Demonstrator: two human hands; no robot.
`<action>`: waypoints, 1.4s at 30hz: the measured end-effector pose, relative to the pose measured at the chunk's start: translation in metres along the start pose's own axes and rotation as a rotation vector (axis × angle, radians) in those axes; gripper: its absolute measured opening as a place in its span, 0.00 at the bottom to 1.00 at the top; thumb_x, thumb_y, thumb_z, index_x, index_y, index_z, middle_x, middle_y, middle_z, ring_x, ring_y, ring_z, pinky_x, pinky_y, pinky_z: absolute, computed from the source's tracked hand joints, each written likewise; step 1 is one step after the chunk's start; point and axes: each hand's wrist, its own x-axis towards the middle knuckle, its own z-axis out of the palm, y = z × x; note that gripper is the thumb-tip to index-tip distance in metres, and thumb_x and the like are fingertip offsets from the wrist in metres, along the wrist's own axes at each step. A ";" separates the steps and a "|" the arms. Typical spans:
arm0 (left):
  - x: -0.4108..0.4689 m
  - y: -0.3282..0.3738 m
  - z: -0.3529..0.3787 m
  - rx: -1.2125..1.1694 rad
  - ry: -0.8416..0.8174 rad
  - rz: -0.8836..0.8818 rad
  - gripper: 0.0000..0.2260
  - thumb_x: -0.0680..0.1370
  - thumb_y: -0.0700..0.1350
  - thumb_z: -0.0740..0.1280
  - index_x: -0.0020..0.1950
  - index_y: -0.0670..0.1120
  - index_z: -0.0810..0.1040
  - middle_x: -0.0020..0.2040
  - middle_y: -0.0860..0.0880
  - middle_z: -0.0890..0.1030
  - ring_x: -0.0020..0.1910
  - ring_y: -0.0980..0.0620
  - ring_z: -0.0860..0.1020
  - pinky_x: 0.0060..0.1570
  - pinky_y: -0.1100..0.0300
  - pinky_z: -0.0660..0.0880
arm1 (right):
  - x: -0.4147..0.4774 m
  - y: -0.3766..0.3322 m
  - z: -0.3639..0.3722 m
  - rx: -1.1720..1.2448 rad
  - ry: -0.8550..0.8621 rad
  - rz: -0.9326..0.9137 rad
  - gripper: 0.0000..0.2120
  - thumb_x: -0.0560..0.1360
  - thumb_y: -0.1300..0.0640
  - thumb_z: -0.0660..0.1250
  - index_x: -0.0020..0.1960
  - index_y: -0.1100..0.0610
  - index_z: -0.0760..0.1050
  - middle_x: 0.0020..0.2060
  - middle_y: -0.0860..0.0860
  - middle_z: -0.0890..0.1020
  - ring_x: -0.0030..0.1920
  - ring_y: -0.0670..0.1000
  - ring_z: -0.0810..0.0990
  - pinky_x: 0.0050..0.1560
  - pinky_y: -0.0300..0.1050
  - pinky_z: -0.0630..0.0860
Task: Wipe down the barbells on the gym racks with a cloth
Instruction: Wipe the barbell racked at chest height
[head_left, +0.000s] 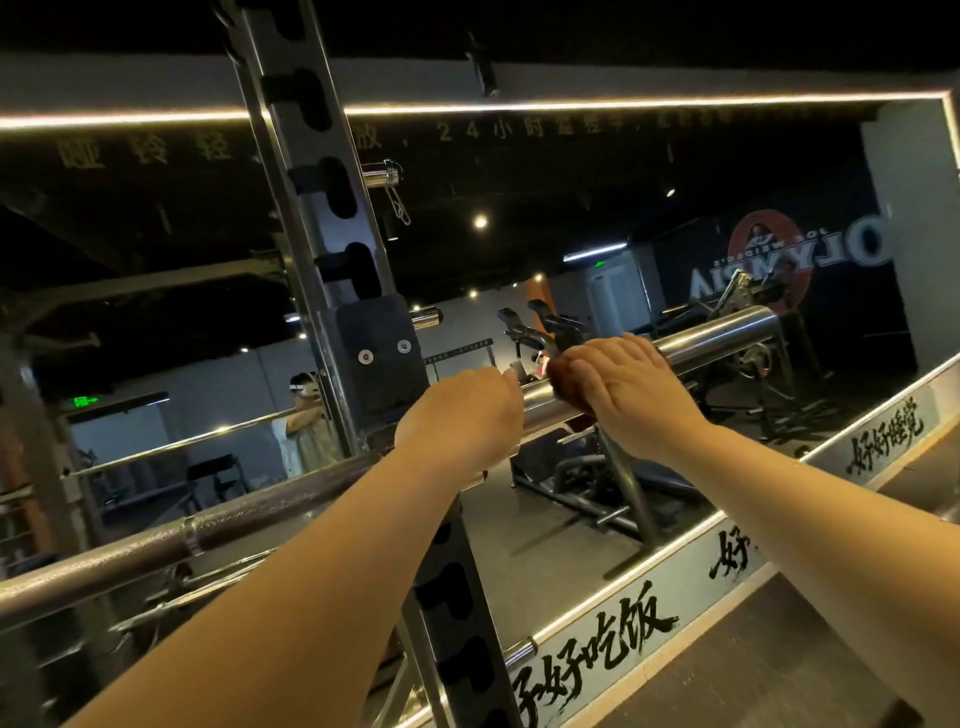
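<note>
A bar rests on the rack before a mirror. The left hand grips it just beside the rack; the right hand wraps a brown cloth round its sleeve.

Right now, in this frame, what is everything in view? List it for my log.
barbell: one, silver steel, lying across the rack, sleeve end to the right
cloth: one, dark reddish-brown, on the barbell sleeve under the right hand
rack upright: one, dark grey, slotted, centre left
spring clip: one, silver, hanging high beside the upright
mirror: one, on the wall behind the rack
lit strip: one, warm white, framing the mirror
left hand: one, grips the barbell beside the upright
right hand: one, holds the cloth on the sleeve
</note>
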 end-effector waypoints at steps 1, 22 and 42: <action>0.000 0.000 0.000 -0.003 -0.006 -0.008 0.14 0.86 0.43 0.55 0.72 0.43 0.67 0.47 0.48 0.71 0.49 0.47 0.75 0.54 0.51 0.76 | 0.000 0.007 0.001 -0.012 0.030 0.072 0.26 0.84 0.42 0.41 0.69 0.49 0.71 0.64 0.48 0.77 0.71 0.53 0.70 0.79 0.52 0.49; 0.032 0.042 0.006 0.327 -0.048 0.037 0.13 0.86 0.48 0.56 0.70 0.47 0.65 0.41 0.49 0.71 0.45 0.48 0.77 0.51 0.51 0.78 | 0.003 -0.012 0.012 0.167 0.038 0.325 0.24 0.83 0.48 0.42 0.71 0.49 0.69 0.73 0.48 0.67 0.81 0.55 0.49 0.77 0.65 0.34; 0.037 0.041 0.015 0.562 -0.060 0.140 0.21 0.87 0.40 0.52 0.79 0.42 0.53 0.50 0.46 0.71 0.37 0.51 0.70 0.42 0.59 0.72 | 0.052 0.197 -0.021 0.130 -0.009 0.588 0.12 0.83 0.59 0.57 0.49 0.59 0.77 0.48 0.55 0.80 0.53 0.59 0.79 0.61 0.60 0.73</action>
